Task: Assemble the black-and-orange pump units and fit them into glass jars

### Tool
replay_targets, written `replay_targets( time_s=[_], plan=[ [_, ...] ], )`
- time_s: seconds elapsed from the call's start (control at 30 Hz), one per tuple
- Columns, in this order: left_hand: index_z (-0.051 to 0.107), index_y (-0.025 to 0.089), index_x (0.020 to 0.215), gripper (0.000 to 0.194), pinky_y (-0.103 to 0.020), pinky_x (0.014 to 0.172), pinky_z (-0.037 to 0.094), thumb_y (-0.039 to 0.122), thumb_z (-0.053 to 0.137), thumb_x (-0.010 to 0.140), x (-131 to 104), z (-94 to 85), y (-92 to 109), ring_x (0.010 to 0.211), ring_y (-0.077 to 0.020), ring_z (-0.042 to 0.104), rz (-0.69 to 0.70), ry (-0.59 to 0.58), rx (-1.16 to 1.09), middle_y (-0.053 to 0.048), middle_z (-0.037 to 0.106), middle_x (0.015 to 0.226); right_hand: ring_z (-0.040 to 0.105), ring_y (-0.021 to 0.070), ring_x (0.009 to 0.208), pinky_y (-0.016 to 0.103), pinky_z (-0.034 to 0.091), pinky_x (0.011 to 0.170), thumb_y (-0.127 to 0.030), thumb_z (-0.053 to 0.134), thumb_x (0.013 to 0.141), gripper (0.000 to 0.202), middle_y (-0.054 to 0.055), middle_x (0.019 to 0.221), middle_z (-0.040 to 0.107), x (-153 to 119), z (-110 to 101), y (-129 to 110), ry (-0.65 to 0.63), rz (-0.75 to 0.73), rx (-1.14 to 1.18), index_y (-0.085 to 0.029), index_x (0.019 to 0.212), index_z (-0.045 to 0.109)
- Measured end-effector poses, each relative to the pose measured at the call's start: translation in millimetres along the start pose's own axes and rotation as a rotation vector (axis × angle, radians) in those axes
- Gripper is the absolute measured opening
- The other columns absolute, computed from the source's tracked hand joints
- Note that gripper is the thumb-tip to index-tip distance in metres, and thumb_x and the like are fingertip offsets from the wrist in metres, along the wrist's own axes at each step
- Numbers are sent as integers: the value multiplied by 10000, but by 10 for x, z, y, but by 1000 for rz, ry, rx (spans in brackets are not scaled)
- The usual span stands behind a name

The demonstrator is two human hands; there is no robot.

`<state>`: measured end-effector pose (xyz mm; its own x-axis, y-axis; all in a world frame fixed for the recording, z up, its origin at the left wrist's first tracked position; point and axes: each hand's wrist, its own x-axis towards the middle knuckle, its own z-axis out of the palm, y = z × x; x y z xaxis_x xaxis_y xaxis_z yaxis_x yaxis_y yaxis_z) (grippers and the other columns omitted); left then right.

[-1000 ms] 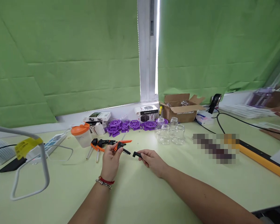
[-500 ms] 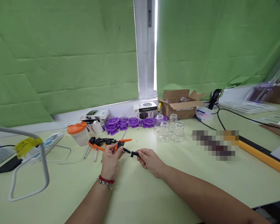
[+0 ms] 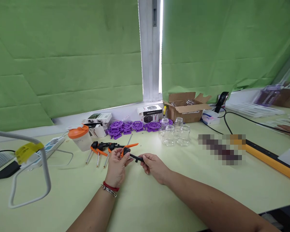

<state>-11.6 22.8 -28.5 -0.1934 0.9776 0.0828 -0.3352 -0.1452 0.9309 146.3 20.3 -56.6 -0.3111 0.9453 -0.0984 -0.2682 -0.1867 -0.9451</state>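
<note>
- Pale green table [image 3: 140, 206] fills the lower frame
- Power strip [image 3: 53, 144] and orange-lidded cup [image 3: 84, 142] stand at left
- Black-and-orange tools [image 3: 101, 147] lie left of centre
- Purple plastic parts [image 3: 137, 126] lie at centre
- Glass jars [image 3: 183, 135] and cardboard box [image 3: 188, 115] sit right of centre

Around the left wrist runs a red band [image 3: 111, 187], cord-like in look, and next to it, on the forearm side, a silver-coloured metal bracelet [image 3: 109, 190], narrow and shiny. Both hands are bare, and both forearms are uncovered, with bare skin as far as the view reaches.
</note>
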Motion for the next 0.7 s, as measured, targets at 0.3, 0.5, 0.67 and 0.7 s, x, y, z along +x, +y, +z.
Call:
replay_targets(
  time_s=[0.3, 0.5, 0.67, 0.7],
  plan=[
    [521, 193, 974, 403, -317, 696, 560, 238, 734, 634, -16, 10, -14, 915, -166, 603, 7, -55, 38, -39, 605, 992, 272, 34, 409, 211, 205, 431, -393, 647, 684, 304, -91, 529, 379, -21, -9, -52, -16, 2, -4, -167, 860, 546],
    [551, 179, 968, 411, -335, 706, 550, 255, 745, 614, -8, -17, -32, 785, -134, 614, 90, -86, 153, -34, 629, 971, 294, 44, 421, 213, 232, 446, -413, 647, 681, 322, -84, 524, 383, 6, -92, -56, -40, -23, -2, -170, 872, 559],
    [524, 170, 933, 431, -345, 725, 523, 192, 763, 575, -22, -2, -14, 865, -185, 620, 111, -67, 189, -78, 651, 959, 327, 51, 480, 226, 285, 491, -360, 646, 670, 280, -45, 634, 461, 32, -119, -45, -1, -109, -94, -172, 876, 626],
    [516, 172, 929, 436, -346, 735, 518, 177, 763, 571, -24, -1, -16, 888, -192, 617, 117, -68, 198, -83, 650, 968, 329, 52, 488, 226, 285, 495, -347, 645, 667, 278, -39, 657, 475, 35, -121, -45, 4, -115, -101, -173, 885, 634]
  ],
)
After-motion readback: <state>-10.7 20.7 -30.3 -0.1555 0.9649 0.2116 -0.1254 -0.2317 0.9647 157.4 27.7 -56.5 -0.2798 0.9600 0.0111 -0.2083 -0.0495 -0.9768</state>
